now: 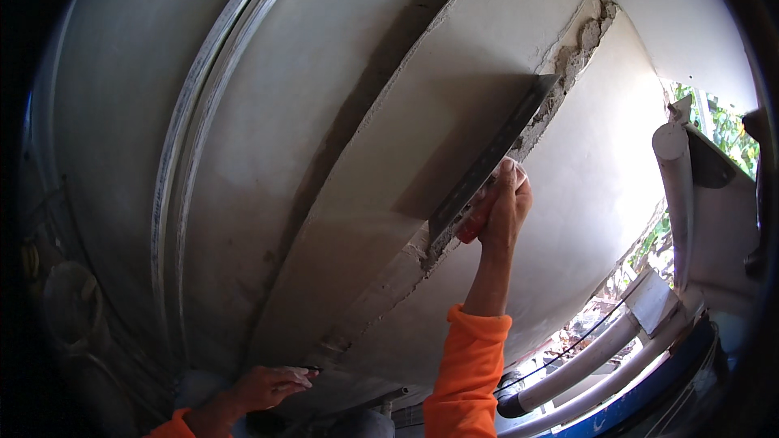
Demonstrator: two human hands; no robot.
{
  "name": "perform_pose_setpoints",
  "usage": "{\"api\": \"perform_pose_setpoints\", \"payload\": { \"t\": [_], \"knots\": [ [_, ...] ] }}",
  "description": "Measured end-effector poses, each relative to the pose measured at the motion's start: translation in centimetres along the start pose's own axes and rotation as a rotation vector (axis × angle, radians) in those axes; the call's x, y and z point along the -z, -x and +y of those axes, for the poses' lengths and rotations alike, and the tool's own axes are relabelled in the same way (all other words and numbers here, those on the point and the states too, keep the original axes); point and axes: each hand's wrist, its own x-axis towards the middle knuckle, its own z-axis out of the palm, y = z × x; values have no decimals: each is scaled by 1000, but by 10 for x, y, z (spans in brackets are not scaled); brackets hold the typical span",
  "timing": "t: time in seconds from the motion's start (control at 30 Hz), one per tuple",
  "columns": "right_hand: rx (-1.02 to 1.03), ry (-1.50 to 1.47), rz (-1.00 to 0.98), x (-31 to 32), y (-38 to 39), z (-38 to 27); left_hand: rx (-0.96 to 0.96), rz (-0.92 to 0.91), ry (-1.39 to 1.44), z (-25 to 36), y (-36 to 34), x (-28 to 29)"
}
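**Trowel blade laid along the plastered edge, right hand on its handle**

Nearest to me, at the bottom of the view, I see my two orange sleeves. My left hand [264,388] lies low against the underside of the plastered wall [389,154], fingers stretched out flat and slightly apart, gripping nothing I can make out. A small dark thing sits at its fingertips, too small for me to tell.

Higher up, my right hand [501,209] is closed round the red handle [473,225] of one plastering trowel [491,154]. Its long flat blade runs on a diagonal, from lower left near my hand up to the right, its far tip pointing at the rough patch of crumbled render [578,53]. The long axis follows the corner edge where two smooth grey faces meet, and the blade lies against that edge.

To my right, I count two pale pipes [596,357] running side by side low down, and one more pale pipe [675,195] standing upright beyond them. A thin dark cable [584,339] crosses in front of the low pair.

Farthest off, green foliage [726,134] shows through the gap at the right. At the left, a moulded band [182,162] of several parallel ridges curves down the wall.
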Motion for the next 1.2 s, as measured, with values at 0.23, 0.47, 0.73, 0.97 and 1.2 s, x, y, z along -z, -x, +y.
{"api": "perform_pose_setpoints", "payload": {
  "t": [0.23,0.47,0.73,0.97,1.2],
  "knots": [
    [-55,12,7,1,11,11,39,-6,-7,3,-1,3],
    [-85,36,13,8,41,40,90,-14,120,2,0,1],
    [-309,183,76,49,203,96,166,114,156,11,-5,7],
    [-777,-78,-111,52,402,87,-301,358,317,47,-76,7],
    [-361,-95,159,73,296,91,-462,-185,387,40,-55,-11]
  ]
}}
